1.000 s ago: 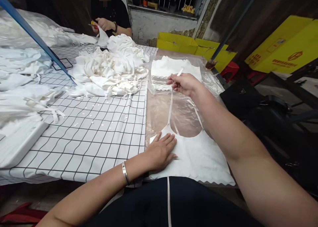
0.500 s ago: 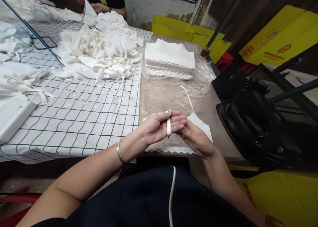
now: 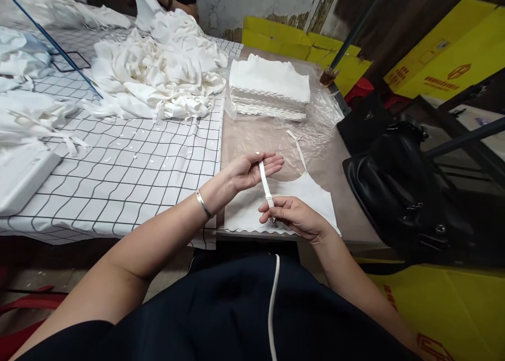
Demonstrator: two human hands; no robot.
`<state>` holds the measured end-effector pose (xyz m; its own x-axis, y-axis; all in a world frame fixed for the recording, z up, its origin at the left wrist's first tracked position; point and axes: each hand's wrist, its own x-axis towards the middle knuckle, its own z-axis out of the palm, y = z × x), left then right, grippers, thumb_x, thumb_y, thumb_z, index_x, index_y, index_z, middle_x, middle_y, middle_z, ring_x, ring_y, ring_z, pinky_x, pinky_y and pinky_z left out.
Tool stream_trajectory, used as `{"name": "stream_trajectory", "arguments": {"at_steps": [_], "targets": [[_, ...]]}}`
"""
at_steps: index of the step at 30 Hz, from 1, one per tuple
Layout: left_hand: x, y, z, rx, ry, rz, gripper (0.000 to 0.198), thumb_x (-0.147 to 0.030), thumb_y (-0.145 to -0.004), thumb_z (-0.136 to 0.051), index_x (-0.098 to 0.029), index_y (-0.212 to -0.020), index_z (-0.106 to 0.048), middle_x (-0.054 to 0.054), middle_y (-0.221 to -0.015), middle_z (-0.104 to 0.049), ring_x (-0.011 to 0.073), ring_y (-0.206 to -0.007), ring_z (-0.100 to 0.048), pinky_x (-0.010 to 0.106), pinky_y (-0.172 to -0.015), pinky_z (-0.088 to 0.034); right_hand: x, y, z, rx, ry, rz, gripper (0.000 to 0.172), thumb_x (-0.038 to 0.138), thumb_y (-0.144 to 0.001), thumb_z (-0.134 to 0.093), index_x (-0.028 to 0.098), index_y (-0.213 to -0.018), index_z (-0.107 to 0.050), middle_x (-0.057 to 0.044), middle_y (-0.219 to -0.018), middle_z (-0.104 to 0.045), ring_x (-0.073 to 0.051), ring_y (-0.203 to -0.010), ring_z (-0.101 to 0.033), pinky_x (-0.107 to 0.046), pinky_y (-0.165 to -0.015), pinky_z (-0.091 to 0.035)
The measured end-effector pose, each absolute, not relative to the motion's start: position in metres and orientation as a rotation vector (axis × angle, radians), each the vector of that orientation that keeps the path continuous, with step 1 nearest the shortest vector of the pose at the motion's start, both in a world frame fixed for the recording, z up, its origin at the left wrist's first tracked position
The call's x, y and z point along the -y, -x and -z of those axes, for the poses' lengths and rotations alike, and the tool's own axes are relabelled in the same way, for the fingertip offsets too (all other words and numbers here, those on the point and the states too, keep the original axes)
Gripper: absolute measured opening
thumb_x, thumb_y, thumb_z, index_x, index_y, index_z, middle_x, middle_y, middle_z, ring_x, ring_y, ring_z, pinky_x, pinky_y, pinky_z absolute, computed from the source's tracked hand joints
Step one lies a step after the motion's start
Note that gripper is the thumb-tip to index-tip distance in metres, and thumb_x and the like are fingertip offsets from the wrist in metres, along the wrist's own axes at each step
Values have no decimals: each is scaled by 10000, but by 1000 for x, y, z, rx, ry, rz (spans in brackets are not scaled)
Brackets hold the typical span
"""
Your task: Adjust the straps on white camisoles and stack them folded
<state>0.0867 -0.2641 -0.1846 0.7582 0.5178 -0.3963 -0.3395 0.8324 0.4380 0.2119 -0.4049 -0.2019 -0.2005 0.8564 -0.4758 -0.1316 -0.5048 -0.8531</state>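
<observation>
A white strappy top (image 3: 311, 198) with a wavy hem lies flat at the table's near edge. One of its thin straps (image 3: 300, 156) stretches away from me over the plastic. The other shoulder strap (image 3: 264, 179) is held up between my hands. My left hand (image 3: 252, 171) is palm up, its thumb pinching the strap's upper end while the other fingers stay stretched out. Lower down, my right hand (image 3: 295, 216) grips the strap between thumb and fingers, just below a small slider (image 3: 269, 197).
A stack of folded white pieces (image 3: 270, 82) sits on clear plastic beyond the top. Heaped white garments (image 3: 150, 77) cover the checked cloth (image 3: 158, 187) to the left. A black bag (image 3: 406, 192) stands on the right. Across the table, a person's arm (image 3: 177, 3) is partly visible.
My right hand has come nearer to me, drawing the strap's lower end down into view. The left hand has moved slightly away from me, and more of the top shows.
</observation>
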Motion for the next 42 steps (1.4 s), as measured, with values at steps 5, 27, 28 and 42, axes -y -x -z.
{"name": "stream_trajectory", "arguments": {"at_steps": [5,27,28,42], "targets": [[244,-81,194,-738,-920,-377,284,-246,-992,-395,-95,-943,-630,141,-884,-719,196,-817,-706,357,-841,-549,391,-222,202,940,1484,-1623,374,492,-650,-827,158,-808,-770,-9,-674,-632,-83,-616,-481,-235,-585,-356],[289,-64,220,-1088,-2259,-144,246,-244,-780,-694,-193,-1018,-655,67,-899,-698,282,-1002,-571,444,-930,-311,342,-244,214,903,1487,-1273,308,345,-557,-860,178,-747,-684,3,-705,-651,-114,-660,-574,-239,-610,-443],[289,-65,221,-1100,-2240,-151,260,-253,-780,-697,-188,-1030,-664,70,-892,-702,284,-1002,-578,443,-933,-310,342,-243,216,961,1488,-1236,301,345,-564,-853,178,-743,-678,6,-706,-649,-119,-668,-575,-250,-637,-452],[291,-62,224,-1099,-2174,-263,214,-359,-853,-630,-187,-795,-744,79,-949,-708,269,-983,-572,510,-939,-304,342,-240,230,1468,1468,-992,154,325,-742,-707,195,-803,-649,-8,-782,-653,-163,-775,-612,-313,-770,-492]]}}
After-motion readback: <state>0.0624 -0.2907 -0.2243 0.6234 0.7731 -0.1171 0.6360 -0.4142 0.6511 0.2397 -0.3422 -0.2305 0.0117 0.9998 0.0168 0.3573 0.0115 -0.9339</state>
